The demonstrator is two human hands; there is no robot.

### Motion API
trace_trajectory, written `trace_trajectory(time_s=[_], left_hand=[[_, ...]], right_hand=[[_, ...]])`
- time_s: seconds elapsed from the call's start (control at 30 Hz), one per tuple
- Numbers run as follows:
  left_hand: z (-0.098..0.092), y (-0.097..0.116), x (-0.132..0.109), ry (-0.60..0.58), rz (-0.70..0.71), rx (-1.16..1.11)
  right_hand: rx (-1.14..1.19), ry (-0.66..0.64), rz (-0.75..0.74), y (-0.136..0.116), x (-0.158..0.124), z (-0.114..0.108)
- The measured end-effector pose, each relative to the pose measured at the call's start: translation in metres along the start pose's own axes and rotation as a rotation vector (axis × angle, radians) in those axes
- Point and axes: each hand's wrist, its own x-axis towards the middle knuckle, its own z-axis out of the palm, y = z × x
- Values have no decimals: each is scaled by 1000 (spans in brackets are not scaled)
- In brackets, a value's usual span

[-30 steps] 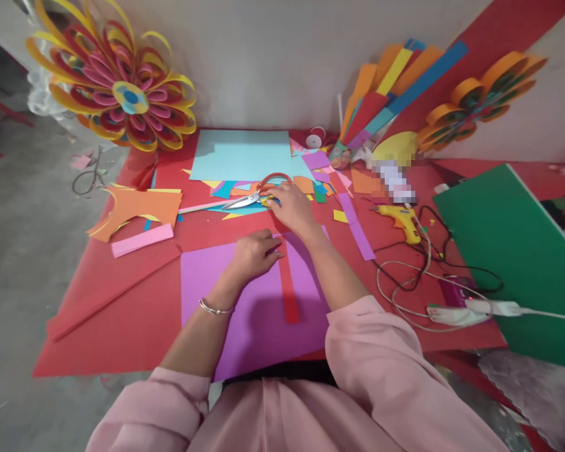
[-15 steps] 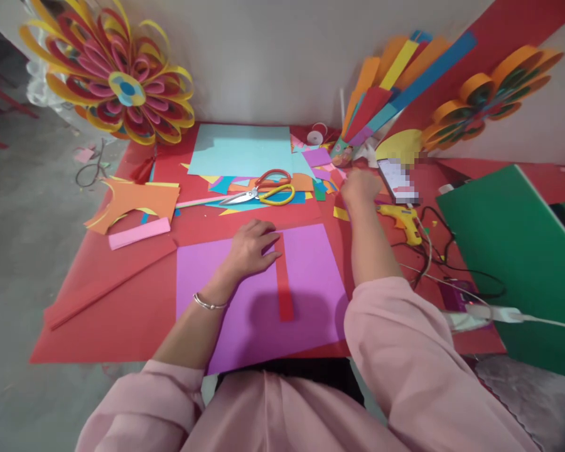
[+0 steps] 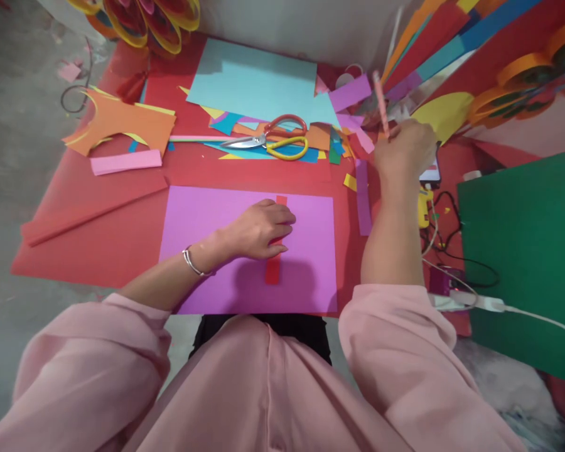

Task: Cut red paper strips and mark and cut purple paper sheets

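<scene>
The left hand (image 3: 266, 231), fingers loosely extended, lies over the red strip (image 3: 273, 273) on the purple sheet (image 3: 308, 248); the right hand (image 3: 402, 147) grips a pencil (image 3: 381, 103). Likely preparing to mark; next calls for pencil beside a steady strip.

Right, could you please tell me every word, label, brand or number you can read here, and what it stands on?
None can be read.
Phone screen: partly hidden by the right hand; anything on it is too small and blurred.
Slim pink stick in that hand: too blurred for any lettering.
Purple sheet, red strip: no writing visible.
</scene>
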Motion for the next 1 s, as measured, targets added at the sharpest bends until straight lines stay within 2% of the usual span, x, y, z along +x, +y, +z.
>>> trace_trajectory(time_s=[0.1, 0.2, 0.27, 0.33, 0.4, 0.5, 0.6, 0.7, 0.8, 0.87, 1.0], left_hand=[[6, 8, -7, -11, 22, 1], [13, 10, -14, 18, -1, -28], [16, 9, -18, -3, -31, -33], [18, 7, -21, -40, -55, -35], [17, 5, -22, -59, -61, -47], [14, 0, -21, -62, -29, -62], [13, -2, -18, -51, -11, -33], [20, 5, -9, -45, -55, 25], [34, 21, 5, -57, -56, 48], [45, 31, 15, -49, -36, 39], [57, 46, 30, 36, -34, 69]], right_hand=[[154, 18, 69, -6, -30, -16], [517, 7, 29, -10, -70, -15], [864, -98, 49, -3, -108, -10], [1056, -232, -5, 12, -150, -6], [1005, -318, -116, 34, -190, -4], [791, -432, -417, 65, -231, 0], [668, -409, -543, 77, -248, 11], [614, -378, -547, 70, -249, 21], [650, -382, -529, 59, -243, 24], [748, -371, -462, 56, -240, 23], [1008, -274, -194, 54, -241, 22]])
